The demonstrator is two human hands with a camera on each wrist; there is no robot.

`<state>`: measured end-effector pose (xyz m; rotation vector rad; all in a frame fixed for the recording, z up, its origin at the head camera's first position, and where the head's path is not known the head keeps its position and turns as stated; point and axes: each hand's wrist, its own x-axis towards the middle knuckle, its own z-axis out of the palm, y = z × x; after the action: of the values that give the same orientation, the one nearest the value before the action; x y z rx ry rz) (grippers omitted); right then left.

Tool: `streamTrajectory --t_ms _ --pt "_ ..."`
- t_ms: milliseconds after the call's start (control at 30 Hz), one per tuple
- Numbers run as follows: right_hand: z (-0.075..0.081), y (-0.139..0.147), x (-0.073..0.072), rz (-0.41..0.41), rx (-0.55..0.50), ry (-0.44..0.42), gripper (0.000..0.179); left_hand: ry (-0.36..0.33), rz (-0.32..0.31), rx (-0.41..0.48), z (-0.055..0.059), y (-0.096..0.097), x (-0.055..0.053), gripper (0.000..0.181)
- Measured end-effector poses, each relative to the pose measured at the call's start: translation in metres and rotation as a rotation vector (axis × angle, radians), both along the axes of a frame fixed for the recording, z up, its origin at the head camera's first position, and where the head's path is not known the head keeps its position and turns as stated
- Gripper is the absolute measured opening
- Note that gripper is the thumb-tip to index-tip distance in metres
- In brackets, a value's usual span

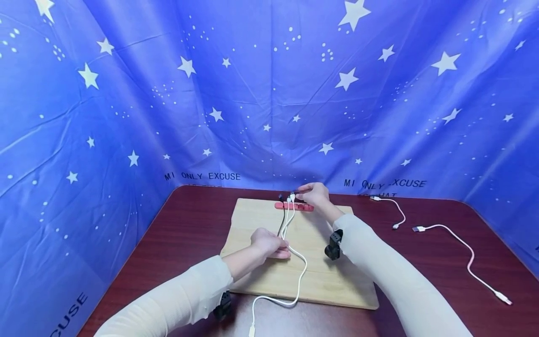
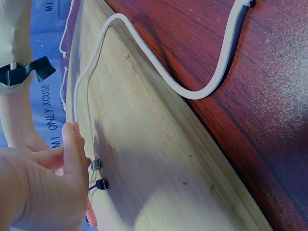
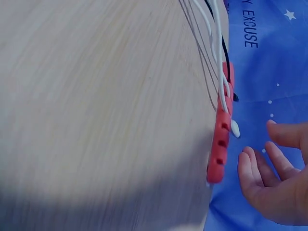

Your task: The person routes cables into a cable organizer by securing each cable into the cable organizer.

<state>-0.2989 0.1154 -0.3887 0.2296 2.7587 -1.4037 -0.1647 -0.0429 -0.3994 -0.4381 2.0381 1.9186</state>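
We see the left hand (image 1: 269,243) against slim white cables (image 1: 300,281) and a thin black cable (image 1: 284,213) over a pale wooden board (image 1: 328,281); whether it pinches them, we cannot tell. The cables meet a red notched strip (image 3: 219,153) at its far edge. Beside that, the right hand (image 1: 316,194) has spread fingers. Rightmost, two loose white cables (image 1: 472,255) lie on the dark-red table (image 1: 168,243).

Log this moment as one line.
Left hand: at cables; right hand: empty, beside red clip; across clip: black cable, two white cables; table: two loose white cables
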Motion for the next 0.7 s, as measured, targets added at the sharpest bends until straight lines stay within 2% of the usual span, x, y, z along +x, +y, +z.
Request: streamTrajectory --t_ms 267,400,533,700 --pt "0.003 0.029 0.011 0.018 -0.017 -0.029 0.035 -0.006 -0.043 -0.034 0.001 -0.004 0.005 0.007" --pt "0.0 0.045 0.016 0.027 0.0 -0.002 0.036 0.013 -0.11 -0.071 0.001 -0.006 0.006 0.011" --pt "-0.003 0.061 0.02 0.026 -0.031 0.0 0.038 0.045 -0.19 -0.086 0.002 -0.006 0.007 0.015" --pt "-0.006 0.082 0.024 0.023 0.02 0.027 0.037 0.075 -0.254 -0.079 0.004 -0.001 0.007 0.018"
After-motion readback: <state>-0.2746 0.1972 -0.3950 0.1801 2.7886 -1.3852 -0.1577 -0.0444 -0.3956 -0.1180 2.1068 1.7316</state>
